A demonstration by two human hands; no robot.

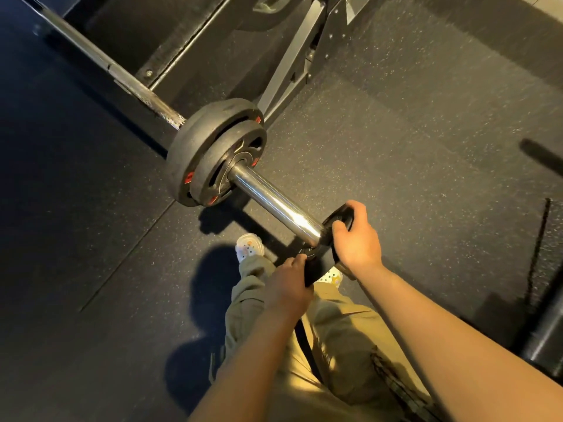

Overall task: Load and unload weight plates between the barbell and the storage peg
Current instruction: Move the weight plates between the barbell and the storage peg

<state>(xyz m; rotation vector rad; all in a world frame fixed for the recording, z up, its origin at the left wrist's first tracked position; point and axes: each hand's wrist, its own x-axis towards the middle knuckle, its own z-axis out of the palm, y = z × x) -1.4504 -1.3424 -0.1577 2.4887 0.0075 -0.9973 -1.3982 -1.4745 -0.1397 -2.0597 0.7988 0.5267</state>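
Observation:
A barbell runs from upper left toward me, and its chrome sleeve (pixel 274 202) ends near my hands. Two black weight plates (pixel 210 153) with red marks sit side by side at the inner end of the sleeve. A small black weight plate (pixel 338 219) sits at the very tip of the sleeve, its hole around the sleeve's end. My right hand (pixel 358 239) grips its upper right rim. My left hand (pixel 289 284) grips its lower left rim. Much of the small plate is hidden behind my hands.
The floor is dark speckled rubber matting (pixel 411 132). A black rack frame (pixel 292 56) with a slanted steel strut stands behind the loaded plates. A dark post base (pixel 545 336) stands at the right edge. My feet in white shoes (pixel 249 246) are below the sleeve.

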